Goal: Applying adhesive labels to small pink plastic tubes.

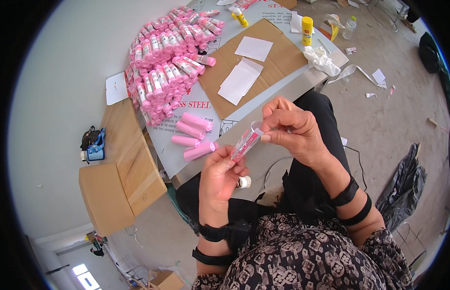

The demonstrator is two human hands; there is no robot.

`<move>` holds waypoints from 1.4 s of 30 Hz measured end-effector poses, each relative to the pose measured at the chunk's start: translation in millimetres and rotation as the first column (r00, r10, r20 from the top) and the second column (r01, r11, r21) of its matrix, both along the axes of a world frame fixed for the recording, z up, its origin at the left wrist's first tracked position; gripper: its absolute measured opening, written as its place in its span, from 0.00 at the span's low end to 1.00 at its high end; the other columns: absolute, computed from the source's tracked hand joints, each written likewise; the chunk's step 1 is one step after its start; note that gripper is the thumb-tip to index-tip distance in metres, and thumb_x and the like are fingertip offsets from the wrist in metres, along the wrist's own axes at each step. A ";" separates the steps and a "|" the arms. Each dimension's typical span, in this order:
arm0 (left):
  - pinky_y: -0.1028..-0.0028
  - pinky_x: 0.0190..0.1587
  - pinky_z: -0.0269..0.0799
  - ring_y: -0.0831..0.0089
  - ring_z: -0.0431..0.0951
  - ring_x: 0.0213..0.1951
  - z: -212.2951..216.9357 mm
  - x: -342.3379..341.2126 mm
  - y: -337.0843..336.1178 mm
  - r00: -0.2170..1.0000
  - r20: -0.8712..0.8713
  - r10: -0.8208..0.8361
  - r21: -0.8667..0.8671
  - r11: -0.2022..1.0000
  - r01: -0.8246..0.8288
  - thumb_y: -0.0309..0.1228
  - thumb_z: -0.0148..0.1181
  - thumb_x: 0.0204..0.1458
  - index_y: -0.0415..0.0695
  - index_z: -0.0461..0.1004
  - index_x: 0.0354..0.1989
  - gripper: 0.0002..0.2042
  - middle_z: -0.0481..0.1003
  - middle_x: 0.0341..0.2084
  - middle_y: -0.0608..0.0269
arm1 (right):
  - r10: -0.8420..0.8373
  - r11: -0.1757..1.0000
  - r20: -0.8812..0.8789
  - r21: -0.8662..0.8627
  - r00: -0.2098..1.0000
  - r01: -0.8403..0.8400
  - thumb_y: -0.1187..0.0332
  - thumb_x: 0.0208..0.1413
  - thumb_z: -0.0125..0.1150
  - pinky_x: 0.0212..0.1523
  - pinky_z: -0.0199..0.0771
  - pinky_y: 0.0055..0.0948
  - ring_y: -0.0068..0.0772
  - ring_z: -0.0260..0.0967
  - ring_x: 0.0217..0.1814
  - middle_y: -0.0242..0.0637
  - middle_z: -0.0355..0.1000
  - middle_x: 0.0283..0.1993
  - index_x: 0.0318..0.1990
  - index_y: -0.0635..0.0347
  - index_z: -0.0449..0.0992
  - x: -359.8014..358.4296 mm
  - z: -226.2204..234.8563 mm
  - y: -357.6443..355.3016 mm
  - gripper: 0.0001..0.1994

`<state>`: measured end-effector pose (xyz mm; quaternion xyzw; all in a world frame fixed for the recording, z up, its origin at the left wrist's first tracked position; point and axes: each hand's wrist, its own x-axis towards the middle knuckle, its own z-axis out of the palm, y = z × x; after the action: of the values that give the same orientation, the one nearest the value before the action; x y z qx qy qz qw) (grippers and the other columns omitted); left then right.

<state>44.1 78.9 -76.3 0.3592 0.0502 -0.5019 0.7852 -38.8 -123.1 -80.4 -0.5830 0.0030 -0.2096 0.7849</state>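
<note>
A grey worktop (278, 92) runs across the upper middle of the frame, with the person seated at its near edge. On it, centre top, lies a brown cardboard sheet (278, 53) carrying a few white paper slips (242, 77). Upper left of centre sits a big heap of pink labelled tubes (164, 63), and just below the heap, toward the middle, four plain pink tubes (193, 135) lie loose, close together. At the top edge stand a yellow bottle (307, 30) and, beside it, some crumpled white cloth (321, 60). At the left of the frame a wooden board (123, 159) holds a small blue and black tool (93, 144).

In the centre, above the lap, both hands share one small tube with a pink and white label (245, 143), tilted so its upper end points to the right. The left hand (220, 176) has its fingers closed round the lower end. The right hand (295, 130) pinches the upper end between thumb and fingertips, where a clear strip curls off; whether that is label backing or film cannot be told.

The tube looks light and stiff, a plastic shell with a smooth, likely slippery skin. It should handle best held by the ends, as here, leaving the middle free. A small white cap-like piece (243, 182) shows just under the left hand.
</note>
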 end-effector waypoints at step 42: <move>0.83 0.27 0.65 0.85 0.71 0.24 78.4 22.6 -45.1 0.489 0.535 -0.689 0.607 0.716 0.346 0.22 0.64 0.45 0.34 0.78 0.30 0.05 0.75 0.22 0.67 | 0.612 0.778 -0.225 0.003 0.758 -0.628 0.75 0.47 0.64 0.21 0.60 0.16 0.12 0.62 0.20 0.24 0.69 0.20 0.27 0.62 0.78 -1.1 30.3 -27.8 0.01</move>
<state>66.7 33.8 2.2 0.6850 -0.2752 -0.5083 0.4435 -39.9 -150.9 -50.1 -0.5981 -0.1138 0.1258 0.7832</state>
